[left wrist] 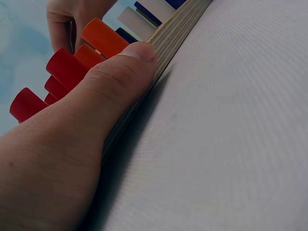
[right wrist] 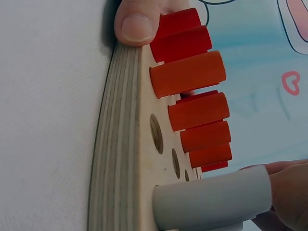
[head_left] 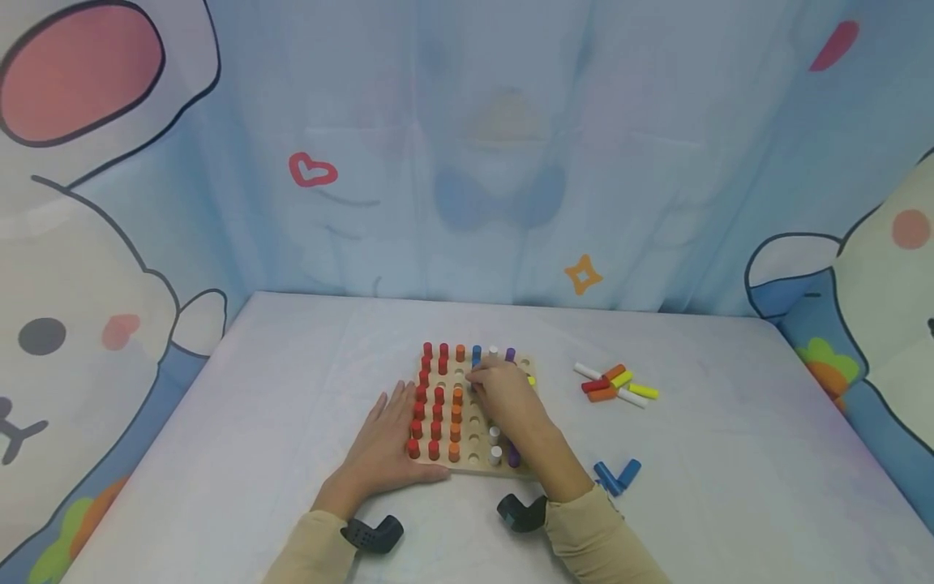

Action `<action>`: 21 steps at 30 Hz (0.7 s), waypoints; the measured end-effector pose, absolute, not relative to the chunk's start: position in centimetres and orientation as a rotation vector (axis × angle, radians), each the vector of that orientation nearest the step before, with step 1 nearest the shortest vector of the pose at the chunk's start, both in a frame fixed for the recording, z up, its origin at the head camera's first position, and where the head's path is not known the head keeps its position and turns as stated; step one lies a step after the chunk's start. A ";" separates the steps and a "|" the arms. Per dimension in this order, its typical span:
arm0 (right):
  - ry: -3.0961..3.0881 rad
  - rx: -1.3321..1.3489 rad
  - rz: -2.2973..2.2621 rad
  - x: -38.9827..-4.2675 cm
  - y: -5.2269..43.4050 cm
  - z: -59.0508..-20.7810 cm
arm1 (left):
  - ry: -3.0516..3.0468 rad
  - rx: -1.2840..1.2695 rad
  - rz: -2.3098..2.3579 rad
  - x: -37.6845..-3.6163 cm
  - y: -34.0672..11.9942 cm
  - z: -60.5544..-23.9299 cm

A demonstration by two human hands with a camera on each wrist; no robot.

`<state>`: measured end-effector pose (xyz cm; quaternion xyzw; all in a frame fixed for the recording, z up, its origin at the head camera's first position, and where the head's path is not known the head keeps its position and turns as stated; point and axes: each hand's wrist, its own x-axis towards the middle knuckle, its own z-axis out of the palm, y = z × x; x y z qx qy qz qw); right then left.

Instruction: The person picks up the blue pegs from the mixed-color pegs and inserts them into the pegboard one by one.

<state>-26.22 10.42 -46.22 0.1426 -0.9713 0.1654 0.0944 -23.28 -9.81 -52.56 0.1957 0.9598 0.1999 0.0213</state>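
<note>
A wooden pegboard (head_left: 474, 468) bears rows of coloured pegs, with red pegs (head_left: 436, 430) and orange pegs (head_left: 456, 432) on its left side. Spread along the left edge, my left hand (head_left: 390, 442) rests against the board, thumb on the near edge. Over the far middle of the board, my right hand (head_left: 508, 397) reaches down with bent fingers, beside a blue peg (head_left: 477, 352). Whether its fingertips pinch a peg I cannot tell. White pegs (right wrist: 211, 197) stand toward the near right, beside bare holes (right wrist: 157, 134). Purple pegs (head_left: 514, 458) show partly behind the right forearm.
On the white table (head_left: 730, 454), a loose pile of white, orange, red and yellow pegs (head_left: 616, 385) lies right of the board. Several loose blue pegs (head_left: 627, 474) lie near the right forearm. A printed curtain (head_left: 496, 268) hangs behind the table.
</note>
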 end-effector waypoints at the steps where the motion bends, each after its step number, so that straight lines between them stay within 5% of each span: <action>1: -2.883 0.418 0.496 -26.1 10.4 -46.1 | 2.974 0.606 0.621 -23.3 -9.8 -52.6; 21: -2.886 0.302 0.537 -22.0 14.6 -40.5 | 2.951 0.586 0.680 -23.1 -9.6 -52.5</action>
